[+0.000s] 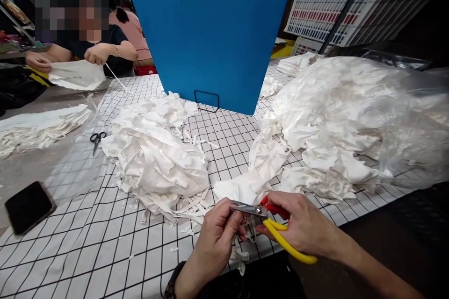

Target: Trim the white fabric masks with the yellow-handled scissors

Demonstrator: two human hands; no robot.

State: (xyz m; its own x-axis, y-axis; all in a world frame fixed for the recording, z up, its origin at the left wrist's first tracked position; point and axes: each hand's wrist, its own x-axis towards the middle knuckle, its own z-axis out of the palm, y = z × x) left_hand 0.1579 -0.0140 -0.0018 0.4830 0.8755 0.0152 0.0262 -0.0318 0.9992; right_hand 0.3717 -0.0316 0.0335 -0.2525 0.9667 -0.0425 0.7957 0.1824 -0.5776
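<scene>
My right hand (302, 225) is closed around scissors (277, 231) with one red and one yellow handle; the metal blades point left. My left hand (219, 236) is pinched on a small piece of white fabric (242, 257) at the blade tips, near the front edge of the table. White scraps hang down under my left hand. Just beyond my hands lies a white fabric piece (238, 189).
A heap of cut white fabric (157, 154) lies centre-left, and a larger pile in clear plastic (354, 117) at right. A blue board (210, 32) stands behind. Black scissors (97, 140) and a phone (30, 205) lie left. Another person's hands (94, 53) hold white cloth at far left.
</scene>
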